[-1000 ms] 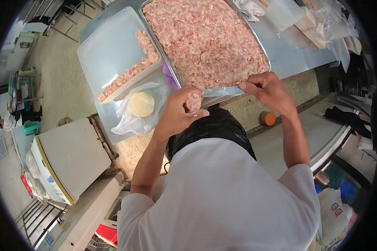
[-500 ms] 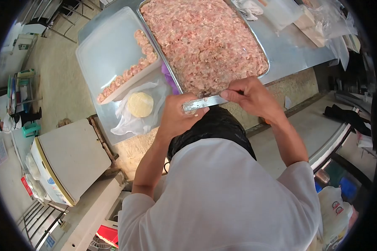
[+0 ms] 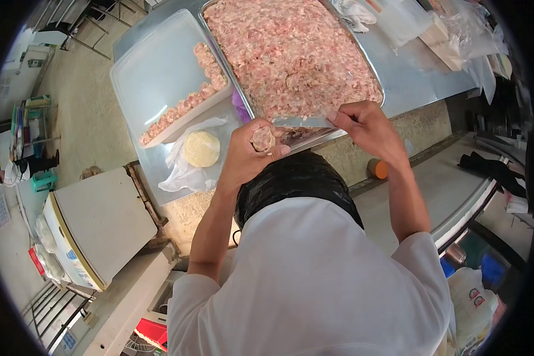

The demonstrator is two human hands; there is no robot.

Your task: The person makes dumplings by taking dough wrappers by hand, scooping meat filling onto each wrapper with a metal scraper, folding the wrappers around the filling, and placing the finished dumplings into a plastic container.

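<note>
A filled dumpling [image 3: 263, 139], its pink meat showing at the top, sits in the curled fingers of my left hand [image 3: 243, 153]. My right hand [image 3: 369, 132] grips one end of a flat metal spatula [image 3: 305, 121], whose blade lies over the near edge of the meat. Beyond both hands is a large metal tray [image 3: 381, 89] heaped with ground meat [image 3: 296, 53]. Left of my left hand, a stack of round yellowish dumpling wrappers [image 3: 202, 149] rests on a white plastic bag [image 3: 177, 172]. Behind that, a clear plastic container [image 3: 154, 59] holds a row of dumplings [image 3: 181, 110].
Everything stands on a metal table [image 3: 421, 83]. A purple cloth [image 3: 240, 105] is tucked beside the tray. A white cloth [image 3: 355, 13] and plastic bags [image 3: 471, 29] lie at the far right. An orange round object [image 3: 378, 168] is below my right wrist. A person sits far left.
The spatula has moved from the dumpling in my left hand forward to the meat's near edge. My left hand has turned, exposing the dumpling's top.
</note>
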